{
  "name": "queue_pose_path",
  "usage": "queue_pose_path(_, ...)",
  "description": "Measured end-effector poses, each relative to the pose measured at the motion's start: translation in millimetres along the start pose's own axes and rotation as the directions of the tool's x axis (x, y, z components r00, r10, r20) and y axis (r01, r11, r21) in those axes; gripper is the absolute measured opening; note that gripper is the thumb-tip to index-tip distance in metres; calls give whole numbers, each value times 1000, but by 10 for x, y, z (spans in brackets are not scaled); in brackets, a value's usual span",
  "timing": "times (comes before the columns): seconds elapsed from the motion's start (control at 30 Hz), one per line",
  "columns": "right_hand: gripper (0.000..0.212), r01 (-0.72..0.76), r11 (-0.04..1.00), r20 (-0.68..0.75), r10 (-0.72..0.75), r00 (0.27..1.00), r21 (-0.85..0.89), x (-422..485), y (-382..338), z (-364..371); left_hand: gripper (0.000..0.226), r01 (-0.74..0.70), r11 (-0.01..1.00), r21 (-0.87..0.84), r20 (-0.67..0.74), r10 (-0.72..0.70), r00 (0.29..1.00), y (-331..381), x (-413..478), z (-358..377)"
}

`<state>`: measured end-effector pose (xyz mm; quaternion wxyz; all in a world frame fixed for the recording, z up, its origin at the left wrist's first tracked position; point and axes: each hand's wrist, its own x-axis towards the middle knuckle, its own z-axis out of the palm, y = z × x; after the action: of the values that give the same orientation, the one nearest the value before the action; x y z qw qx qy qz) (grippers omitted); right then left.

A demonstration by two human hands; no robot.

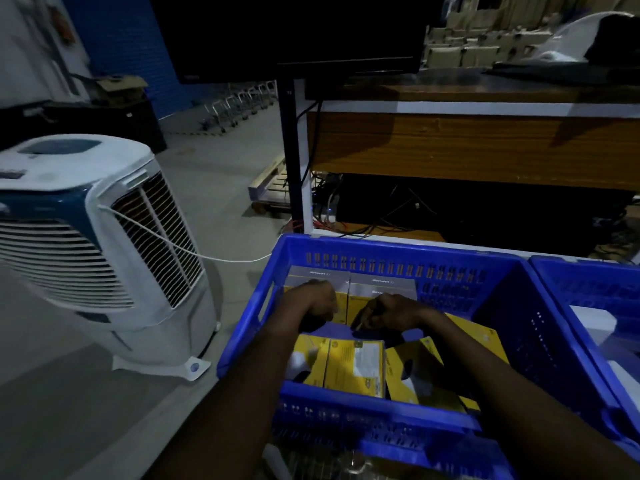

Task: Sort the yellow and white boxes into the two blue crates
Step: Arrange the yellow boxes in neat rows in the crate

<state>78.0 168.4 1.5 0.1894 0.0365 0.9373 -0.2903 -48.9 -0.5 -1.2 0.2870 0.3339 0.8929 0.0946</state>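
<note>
The fingers (pixel 325 311) of the left hand (pixel 311 301) and right hand (pixel 391 311) are curling downward; dimness is hiding whether they are grasping anything. Just beyond them, upright yellow boxes (pixel 381 285) are standing against the far wall of the left blue crate (pixel 519 323), one nearest each hand. White boxes (pixel 592 323) are sitting in the right blue crate (pixel 588 282).

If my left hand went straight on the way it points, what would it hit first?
Most likely the upright yellow box standing against the blue crate's far wall, right ahead of your left hand; it may already be touching, since depth is unclear.
</note>
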Motion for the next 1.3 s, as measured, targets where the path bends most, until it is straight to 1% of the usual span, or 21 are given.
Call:
queue_pose_path(0.1,25,24,1000,48,-25,999,15,88,40,81,13,-59,996,-74,-40,56,998,-23,-30,86)
queue_pose_path(0.2,33,-25,997,149,14,989,71,103,16,164,16,-83,994,-71,-29,81,996,9,-55,146)
queue_pose_path(0.23,38,-49,998,194,38,980,51,110,12,202,18,-88,994,-69,-18,87,996,5,-58,151)
queue_pose_path(0.3,49,-83,995,281,97,955,-60,135,39,274,20,-92,993,-72,2,92,996,-25,-80,129)
queue_pose_path(0.33,54,-89,991,310,118,944,-105,152,71,310,21,-95,993,-74,8,96,995,-37,-99,103)
queue_pose_path(0.37,59,-98,989,323,129,938,-111,166,102,343,23,-96,992,-77,6,97,995,-53,-120,77)
queue_pose_path(0.47,61,-111,991,297,130,946,-79,208,177,391,22,-101,984,-144,-5,101,995,-114,-133,13)
queue_pose_path(0.53,49,-95,994,276,105,955,-49,192,169,365,21,-109,976,-187,-18,108,994,-136,-132,-11)
queue_pose_path(0.6,29,-54,997,255,36,966,64,157,154,301,19,-118,968,-221,-33,113,993,-138,-133,-15)
queue_pose_path(0.63,27,-50,987,251,10,968,152,133,161,261,19,-126,963,-237,-41,120,992,-128,-148,-14)
queue_pose_path(0.7,29,-44,946,211,-26,977,320,48,132,153,21,-139,953,-269,-62,127,990,-92,-192,-18)
queue_pose_path(0.8,31,21,925,69,-51,996,380,-59,41,-21,25,-152,930,-335,-96,127,987,-22,-254,-42)
queue_pose_path(0.87,27,63,863,-32,-54,998,502,-114,54,-120,30,-170,913,-370,-116,136,984,41,-290,-67)
queue_pose_path(0.93,24,67,771,-111,5,994,634,-202,79,-203,33,-190,879,-437,-120,152,981,115,-331,-85)
queue_pose_path(1.0,27,56,700,-195,121,973,712,-271,79,-243,38,-169,794,-584,-81,150,985,183,-352,-88)
queue_pose_path(1.07,32,62,636,-260,223,939,769,-315,85,-268,57,-164,676,-719,-73,162,984,222,-366,-93)
queue_pose_path(1.1,33,60,592,-259,257,931,804,-319,118,-277,64,-180,634,-752,-74,190,979,229,-352,-99)
queue_pose_path(1.13,33,46,534,-232,287,929,844,-336,138,-292,66,-207,610,-765,-82,226,971,231,-351,-98)
queue_pose_path(1.17,33,36,456,-197,310,930,889,-333,175,-308,64,-243,601,-761,-98,264,960,230,-356,-104)
queue_pose_path(1.23,30,10,265,-105,345,933,964,-337,217,-352,51,-303,575,-760,-128,325,937,245,-408,-133)
queue_pose_path(1.3,29,-4,106,-35,356,934,994,-325,241,-379,45,-323,497,-805,-139,372,918,234,-420,-150)
